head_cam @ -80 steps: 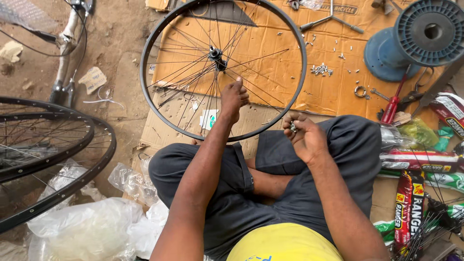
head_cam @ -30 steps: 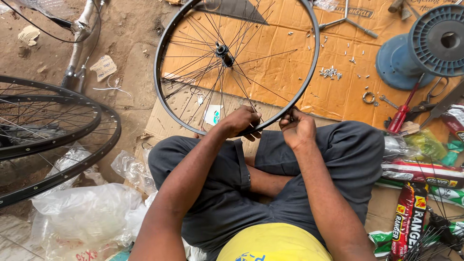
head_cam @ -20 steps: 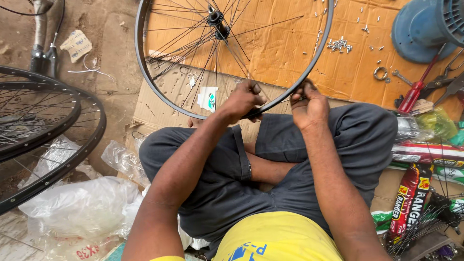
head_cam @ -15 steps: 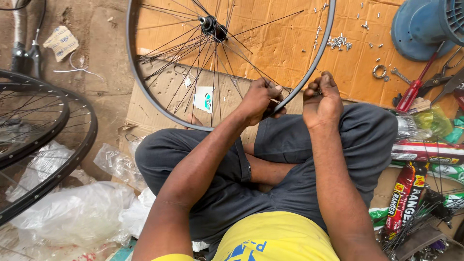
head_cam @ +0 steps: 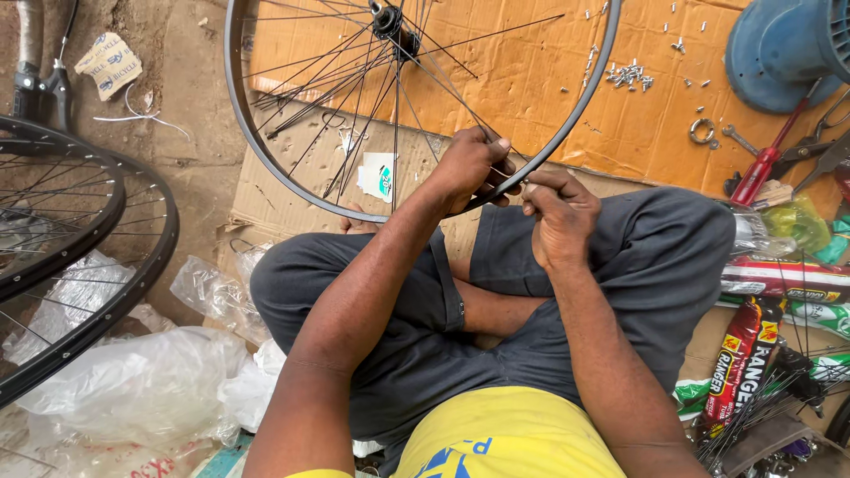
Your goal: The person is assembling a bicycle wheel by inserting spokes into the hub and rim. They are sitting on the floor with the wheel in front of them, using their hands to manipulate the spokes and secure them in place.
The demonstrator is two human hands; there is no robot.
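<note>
A bicycle wheel (head_cam: 266, 159) with a dark rim and thin spokes lies on flattened cardboard (head_cam: 531, 80) in front of my crossed legs. My left hand (head_cam: 472, 166) grips the near edge of the rim, thumb over it, next to a spoke. My right hand (head_cam: 560, 212) is just right of it, its fingertips pinched at the rim on something small that I cannot make out. The hub (head_cam: 390, 18) sits at the top edge of the view.
Loose spoke nipples (head_cam: 627, 74) lie scattered on the cardboard. A red-handled screwdriver (head_cam: 763, 173), a metal ring (head_cam: 702, 131) and a blue spool (head_cam: 784, 53) are at right. Two more wheels (head_cam: 80, 265) lie left, clear plastic bags (head_cam: 133, 389) below them. Packets (head_cam: 739, 372) lie by my right knee.
The wheel has come closer to my lap. My left hand moved from the rim's inner spokes to grip the near rim, and my right hand came up beside it.
</note>
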